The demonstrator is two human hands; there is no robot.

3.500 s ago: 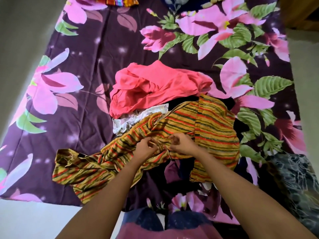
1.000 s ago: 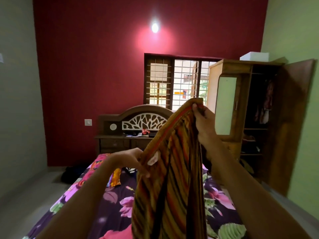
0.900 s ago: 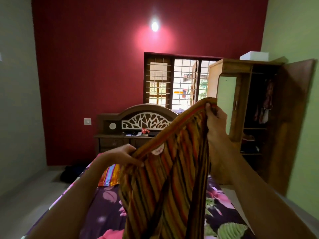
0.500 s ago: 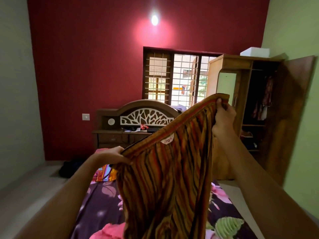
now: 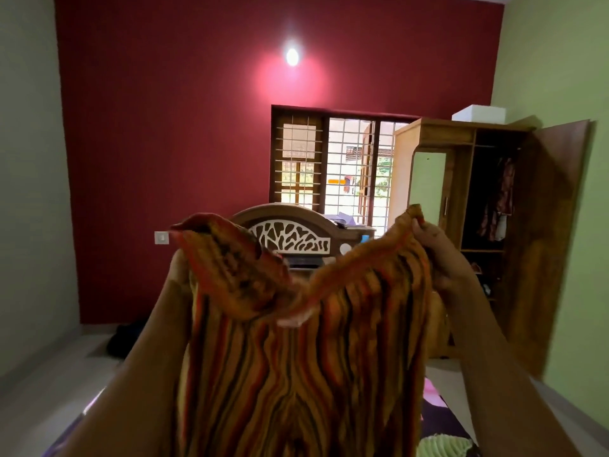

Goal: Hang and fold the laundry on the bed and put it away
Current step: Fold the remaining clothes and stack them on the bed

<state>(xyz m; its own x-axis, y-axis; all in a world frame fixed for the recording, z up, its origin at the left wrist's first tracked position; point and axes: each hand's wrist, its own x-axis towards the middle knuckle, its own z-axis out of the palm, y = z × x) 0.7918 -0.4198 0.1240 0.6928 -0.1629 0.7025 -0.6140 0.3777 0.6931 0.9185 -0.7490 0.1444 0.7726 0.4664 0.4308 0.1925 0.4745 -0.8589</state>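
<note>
Motion blur smears the orange, red and black striped garment (image 5: pixel 296 374). You cannot tell what kind of garment it is, and its lower part runs off the bottom edge.

Your left hand (image 5: pixel 179 268) is mostly hidden behind the bunched upper left corner. Only its outer edge shows and the fingers are covered, but the corner is held up there. Your right hand (image 5: pixel 435 249) pinches the upper right corner, fingers curled round the hem.

The striped garment hangs spread between both hands, in the air above the bed with a purple floral sheet (image 5: pixel 436 412); only a strip of the bed shows at lower right.

The cloth covers the lower part of the carved wooden headboard (image 5: pixel 290 239).

Behind:
- barred window (image 5: pixel 333 166)
- open wooden wardrobe (image 5: pixel 461 143) with a white box (image 5: pixel 478 113) on top
- lit wall lamp (image 5: pixel 292 56)

The dark heap on the floor (image 5: pixel 123 338) at left is too dim to identify.
</note>
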